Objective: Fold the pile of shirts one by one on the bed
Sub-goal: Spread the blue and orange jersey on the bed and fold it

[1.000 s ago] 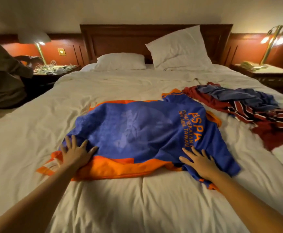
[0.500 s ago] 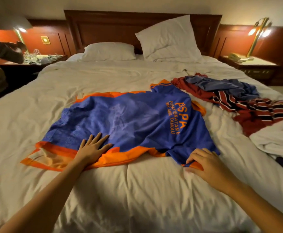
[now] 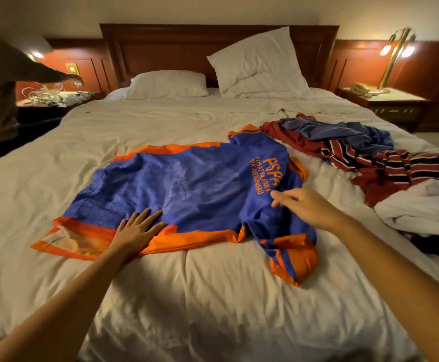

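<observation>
A blue shirt (image 3: 200, 184) with orange trim and orange lettering lies spread flat, back up, in the middle of the white bed (image 3: 213, 296). My left hand (image 3: 137, 228) presses flat on its near hem, fingers straight and spread. Over the shirt's shoulder, just below the lettering, my right hand (image 3: 304, 205) hovers with fingers loosely bent and nothing visibly in them. The near sleeve (image 3: 291, 252) lies pulled out toward me. A pile of shirts (image 3: 364, 155), dark red, striped and blue, lies on the bed's right side.
White and dark garments (image 3: 422, 212) lie at the right edge. Two pillows (image 3: 257, 64) lean at the headboard. Nightstands with lamps stand at both sides (image 3: 388, 100). Another person (image 3: 1, 82) reaches over the left nightstand.
My right hand has let go of the near sleeve and moved up to the shirt's shoulder; the sleeve now lies spread toward me. My left hand has stayed pressed on the hem.
</observation>
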